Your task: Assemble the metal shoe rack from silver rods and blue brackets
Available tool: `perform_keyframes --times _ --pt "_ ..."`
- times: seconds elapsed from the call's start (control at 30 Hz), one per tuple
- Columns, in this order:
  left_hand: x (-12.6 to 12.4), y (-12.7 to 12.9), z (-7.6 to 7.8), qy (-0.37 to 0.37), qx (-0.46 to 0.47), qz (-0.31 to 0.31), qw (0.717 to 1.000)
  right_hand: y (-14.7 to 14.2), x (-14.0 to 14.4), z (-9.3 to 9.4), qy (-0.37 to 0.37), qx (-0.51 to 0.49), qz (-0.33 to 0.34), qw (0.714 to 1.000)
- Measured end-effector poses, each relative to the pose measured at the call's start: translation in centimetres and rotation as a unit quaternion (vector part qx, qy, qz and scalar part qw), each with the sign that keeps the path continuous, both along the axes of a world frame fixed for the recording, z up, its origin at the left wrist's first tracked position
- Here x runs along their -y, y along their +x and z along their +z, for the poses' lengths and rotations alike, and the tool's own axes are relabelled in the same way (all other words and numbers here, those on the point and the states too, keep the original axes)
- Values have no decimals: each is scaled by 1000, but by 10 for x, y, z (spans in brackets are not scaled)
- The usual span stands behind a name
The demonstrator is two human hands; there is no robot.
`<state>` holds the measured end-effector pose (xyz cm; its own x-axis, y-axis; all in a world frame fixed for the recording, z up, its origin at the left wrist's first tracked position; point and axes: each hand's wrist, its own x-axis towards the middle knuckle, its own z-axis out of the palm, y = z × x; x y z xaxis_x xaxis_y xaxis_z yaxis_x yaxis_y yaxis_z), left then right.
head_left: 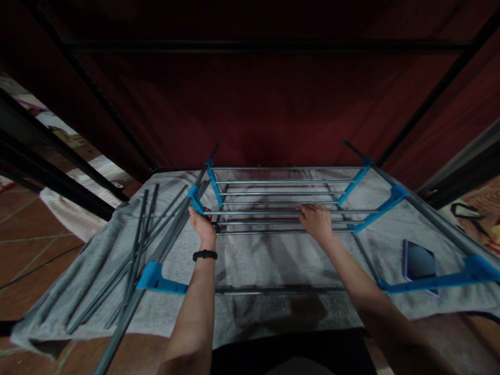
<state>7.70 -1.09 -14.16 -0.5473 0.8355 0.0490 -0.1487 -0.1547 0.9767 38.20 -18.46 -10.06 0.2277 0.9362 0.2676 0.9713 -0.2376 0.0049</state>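
Observation:
A rack of grey metal rods [281,194] and blue plastic connectors [214,185] lies on a grey towel [250,260]. My left hand [202,225], with a black band on the wrist, grips the left end of a rod at a blue connector [195,200]. My right hand [316,219] rests palm down on the front rods near the middle of the rack, fingers curled over them. A long grey side pole [128,312] with another blue connector [156,278] runs down to the left.
Several loose grey rods [136,250] lie on the towel at the left. A dark phone [420,260] lies on the towel at the right, by a blue bar [441,281]. Dark red fabric [250,104] on black frame poles stands behind. Tiled floor shows at the left.

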Motion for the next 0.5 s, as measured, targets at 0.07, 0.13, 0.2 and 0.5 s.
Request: perform_keyframes --times 0.07,0.13,0.2,0.5 --pt "0 0 1 -3 -2 -2 1000 1 0 -5 25 -5 3 1000" --pt "0 0 1 -4 0 -2 1000 1 0 -9 42 -7 5 999" --pt "0 0 2 -2 7 -3 1000 2 0 -11 54 -7 10 998" --pt "2 -2 0 11 -5 -17 1000 1 5 -17 97 18 -7 995"
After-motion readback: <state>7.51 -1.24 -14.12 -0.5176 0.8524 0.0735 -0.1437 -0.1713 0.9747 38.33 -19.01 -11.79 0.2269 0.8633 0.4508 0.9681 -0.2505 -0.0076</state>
